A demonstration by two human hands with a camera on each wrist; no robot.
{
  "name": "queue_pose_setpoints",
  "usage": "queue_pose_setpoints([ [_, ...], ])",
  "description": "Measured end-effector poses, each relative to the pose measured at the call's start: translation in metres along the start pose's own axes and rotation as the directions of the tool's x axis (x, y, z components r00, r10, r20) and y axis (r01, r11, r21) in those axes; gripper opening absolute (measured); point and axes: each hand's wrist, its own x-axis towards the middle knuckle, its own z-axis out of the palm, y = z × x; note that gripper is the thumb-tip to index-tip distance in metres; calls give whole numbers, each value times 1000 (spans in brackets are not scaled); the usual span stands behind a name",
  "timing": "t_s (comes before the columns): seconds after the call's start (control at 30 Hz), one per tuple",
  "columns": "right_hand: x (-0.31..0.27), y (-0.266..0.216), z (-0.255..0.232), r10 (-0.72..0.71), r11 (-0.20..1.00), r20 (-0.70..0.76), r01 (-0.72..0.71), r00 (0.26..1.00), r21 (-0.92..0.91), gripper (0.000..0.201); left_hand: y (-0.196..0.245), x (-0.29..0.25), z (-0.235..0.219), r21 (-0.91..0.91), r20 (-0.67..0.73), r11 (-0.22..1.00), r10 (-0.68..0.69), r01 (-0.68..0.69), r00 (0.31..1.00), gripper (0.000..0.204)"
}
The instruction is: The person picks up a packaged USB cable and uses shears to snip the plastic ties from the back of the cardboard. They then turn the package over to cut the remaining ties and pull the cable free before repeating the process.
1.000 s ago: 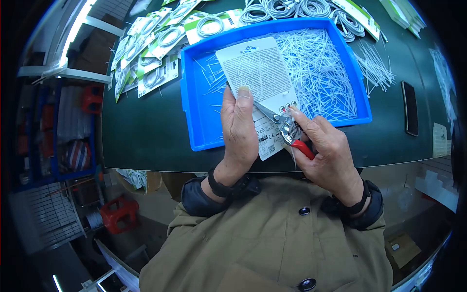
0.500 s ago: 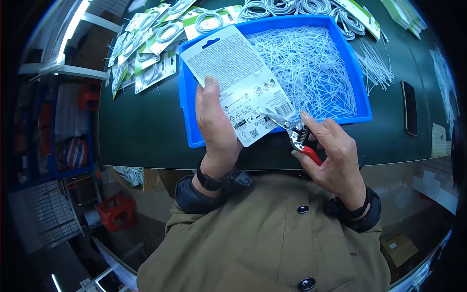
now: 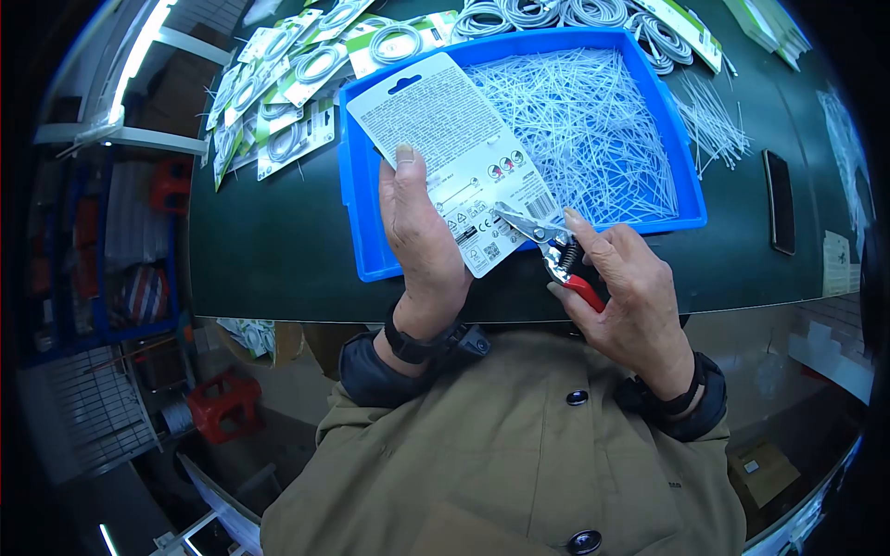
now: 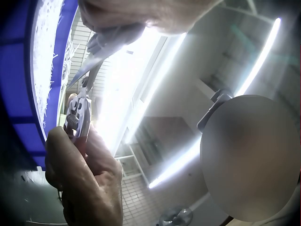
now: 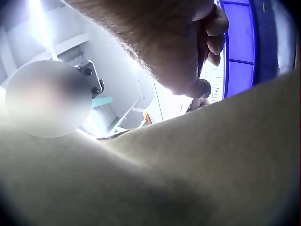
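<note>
In the head view my left hand (image 3: 422,246) holds a white printed packaging card (image 3: 436,120), thumb on its face and the other fingers hidden behind. The card tilts over the left part of a blue tray (image 3: 355,208). My right hand (image 3: 635,296) grips red-handled cutters (image 3: 561,257), whose blades overlap the card's lower right corner, near the barcode. From the left wrist, the cutters (image 4: 81,117) point up towards the underside of my left hand (image 4: 141,12). Mostly the back of my right hand (image 5: 164,47) shows in the right wrist view, the cutters largely hidden.
Thin white plastic strips (image 3: 593,130) fill much of the tray, with a loose bundle of strips (image 3: 712,125) to its right. Carded cable coils (image 3: 315,69) pile up at back left, and bare grey coils (image 3: 593,13) lie behind. A phone (image 3: 781,204) rests at the right.
Over the last second the card has swung leftward and tilted further, with my left hand. The cutters first shifted right and down, then came slightly back left over the card's corner.
</note>
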Motion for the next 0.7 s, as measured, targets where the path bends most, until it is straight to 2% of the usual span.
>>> queue_pose_setpoints([
  [0.17,-7,3,7,46,996,3,-46,999,82,78,-6,3,0,0,4,1000,-4,4,1000,49],
  [0.33,-11,4,14,69,989,-20,-66,997,133,75,-6,5,1,113,-13,993,29,-28,999,44],
  [0.57,-20,10,23,117,979,37,-122,992,163,72,-6,2,7,211,-13,977,3,0,1000,42],
  [0.7,-19,11,22,108,970,21,-110,994,219,71,-3,4,0,136,81,991,-16,5,997,37],
])
